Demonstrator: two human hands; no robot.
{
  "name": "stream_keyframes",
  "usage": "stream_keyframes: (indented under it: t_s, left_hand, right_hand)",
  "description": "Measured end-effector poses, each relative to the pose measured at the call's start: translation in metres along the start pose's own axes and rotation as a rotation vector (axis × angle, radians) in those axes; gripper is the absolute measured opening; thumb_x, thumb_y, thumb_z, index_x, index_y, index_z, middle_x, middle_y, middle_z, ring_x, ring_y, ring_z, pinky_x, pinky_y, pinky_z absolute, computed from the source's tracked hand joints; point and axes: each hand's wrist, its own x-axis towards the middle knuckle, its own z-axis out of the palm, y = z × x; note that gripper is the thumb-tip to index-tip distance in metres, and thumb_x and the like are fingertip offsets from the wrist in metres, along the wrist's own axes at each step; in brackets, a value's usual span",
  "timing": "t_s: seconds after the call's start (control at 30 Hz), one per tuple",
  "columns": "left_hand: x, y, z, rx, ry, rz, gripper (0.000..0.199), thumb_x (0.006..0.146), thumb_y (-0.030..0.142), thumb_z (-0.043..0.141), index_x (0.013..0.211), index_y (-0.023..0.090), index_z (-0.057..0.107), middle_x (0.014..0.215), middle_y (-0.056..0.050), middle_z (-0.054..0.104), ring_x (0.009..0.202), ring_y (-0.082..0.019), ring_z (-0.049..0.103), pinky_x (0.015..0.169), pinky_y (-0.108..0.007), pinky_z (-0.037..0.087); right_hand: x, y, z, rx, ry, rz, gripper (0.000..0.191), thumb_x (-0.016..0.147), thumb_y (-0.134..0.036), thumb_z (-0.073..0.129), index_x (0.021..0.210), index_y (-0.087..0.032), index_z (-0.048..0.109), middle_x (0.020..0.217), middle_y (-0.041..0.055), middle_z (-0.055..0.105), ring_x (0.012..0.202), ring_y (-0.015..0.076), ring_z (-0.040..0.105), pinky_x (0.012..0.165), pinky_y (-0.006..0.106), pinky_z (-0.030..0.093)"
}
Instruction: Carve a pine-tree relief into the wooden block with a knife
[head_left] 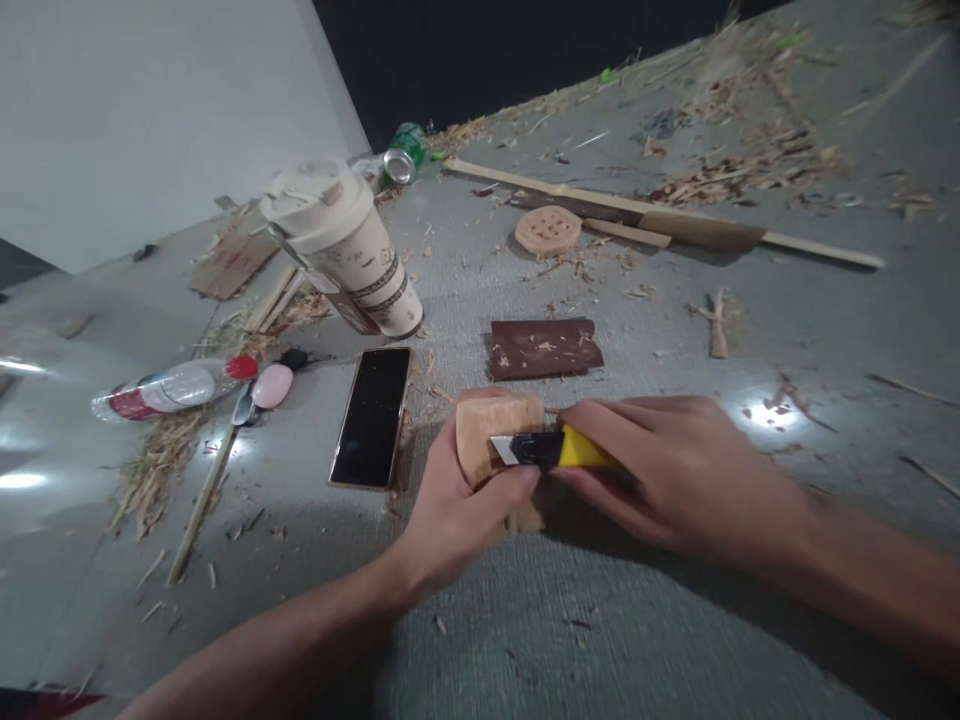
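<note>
My right hand [667, 470] clamped round yellow knife [585, 448], handle end hidden in palm. My left hand [469, 495] clamped on wood block [491, 430], its underside hidden by fingers; block left of right hand, blade on it. Phone [371, 418] to left, dark red piece [546, 348] beyond.
</note>
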Motion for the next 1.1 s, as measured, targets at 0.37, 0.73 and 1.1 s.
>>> stream_keyframes:
  t_s: [0.37, 0.73, 1.1]
  left_hand:
    - [0.002, -0.003, -0.001, -0.104, -0.077, 0.001, 0.062, 0.071, 0.012, 0.096, 0.125, 0.025, 0.068, 0.103, 0.001, 0.075, 0.085, -0.013, 0.068, 0.077, -0.021, 0.063]
    - [0.0, 0.003, -0.001, 0.199, 0.012, -0.099, 0.03, 0.086, 0.04, 0.09, 0.106, 0.019, 0.082, 0.096, -0.005, 0.078, 0.082, -0.019, 0.07, 0.076, -0.03, 0.065]
    - [-0.003, 0.004, 0.003, 0.176, 0.072, -0.104, 0.035, 0.092, 0.048, 0.089, 0.105, 0.017, 0.08, 0.097, -0.006, 0.077, 0.082, -0.018, 0.07, 0.077, -0.029, 0.064]
  right_hand:
    - [-0.001, 0.0, -0.001, 0.025, -0.018, -0.031, 0.03, 0.119, -0.04, 0.047, 0.096, -0.023, 0.055, 0.072, -0.0038, 0.06, 0.057, 0.0141, 0.055, 0.059, 0.034, 0.033]
    - [0.0, -0.007, -0.002, 0.004, 0.041, 0.034, 0.032, 0.119, -0.039, 0.05, 0.091, -0.024, 0.056, 0.07, -0.002, 0.062, 0.057, 0.0148, 0.055, 0.059, 0.034, 0.031]
    - [0.001, -0.011, 0.003, -0.026, 0.083, 0.11, 0.039, 0.121, -0.048, 0.047, 0.091, -0.024, 0.054, 0.067, -0.0025, 0.062, 0.051, 0.0137, 0.055, 0.053, 0.032, 0.03]
